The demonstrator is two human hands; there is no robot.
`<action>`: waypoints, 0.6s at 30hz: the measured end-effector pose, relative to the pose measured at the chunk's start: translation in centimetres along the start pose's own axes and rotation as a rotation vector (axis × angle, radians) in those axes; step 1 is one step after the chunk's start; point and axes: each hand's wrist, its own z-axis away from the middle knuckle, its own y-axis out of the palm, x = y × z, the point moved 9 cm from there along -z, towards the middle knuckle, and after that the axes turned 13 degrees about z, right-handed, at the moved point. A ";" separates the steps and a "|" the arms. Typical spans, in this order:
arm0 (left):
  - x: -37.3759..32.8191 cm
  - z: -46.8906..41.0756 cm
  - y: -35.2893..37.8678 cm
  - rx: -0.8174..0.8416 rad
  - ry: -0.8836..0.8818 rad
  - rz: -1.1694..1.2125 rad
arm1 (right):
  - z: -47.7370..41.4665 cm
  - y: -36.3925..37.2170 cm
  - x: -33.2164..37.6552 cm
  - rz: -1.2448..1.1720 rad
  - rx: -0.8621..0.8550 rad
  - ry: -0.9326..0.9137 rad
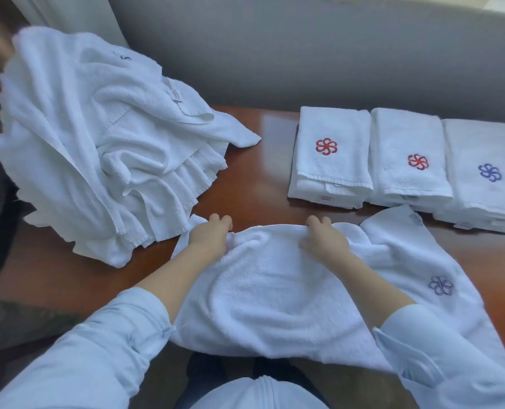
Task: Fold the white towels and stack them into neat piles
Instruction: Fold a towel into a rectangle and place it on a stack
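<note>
- Towel (269, 290) being folded: one, white, spread at the near edge of the table (260, 178) right in front of me, its near side drooping off the edge. One purple-blue flower emblem (440, 285) shows on its right part.
- Left hand (211, 234): fingers curled, pinching a bunch of the towel's far edge near its left corner.
- Right hand (323, 236): fingers curled the same way, gripping the far edge further right. The two hands are apart, with a stretch of hem between them.
- Folded piles: I count three in a row at the far right of the table, side by side and touching. They are the left pile (330, 172), the middle pile (407, 137) and the right pile (487, 143).
- Emblems on the pile tops: two red, on the left and middle piles, and one blue, on the right pile.
- Heap (97, 143) of unfolded white towels: one, at the far left, crumpled and spilling toward the table's middle. I cannot count the towels in it. One small label (177, 95) sticks out near its top.
- Sleeves: two, pale blue, the left sleeve (97, 349) and the right sleeve (451, 364), both pushed back from the wrists.
</note>
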 end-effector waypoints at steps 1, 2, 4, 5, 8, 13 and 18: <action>0.0 -0.1 -0.1 0.023 -0.014 -0.032 | 0.0 0.0 -0.7 -0.002 0.021 0.017; -0.1 -0.1 -0.3 0.037 -0.023 -0.057 | 0.1 -0.2 -1.3 -0.006 0.031 0.018; -0.4 -0.3 -1.1 0.004 -0.025 -0.028 | 0.2 -1.1 -2.3 -0.075 -0.034 0.029; -0.5 -0.4 -1.8 -0.047 -0.026 0.035 | 0.4 -2.1 -2.9 -0.145 -0.114 0.051; -0.4 -0.7 -5.7 -0.273 -0.017 0.257 | 1.2 -6.4 -5.1 -0.343 -0.405 0.152; -1.6 -0.8 -11.7 -0.522 0.101 0.307 | 1.0 -11.3 -6.1 -0.443 -0.551 0.191; -2.2 -0.1 -14.1 -0.629 0.184 0.242 | 2.1 -12.7 -5.8 -0.449 -0.673 0.164</action>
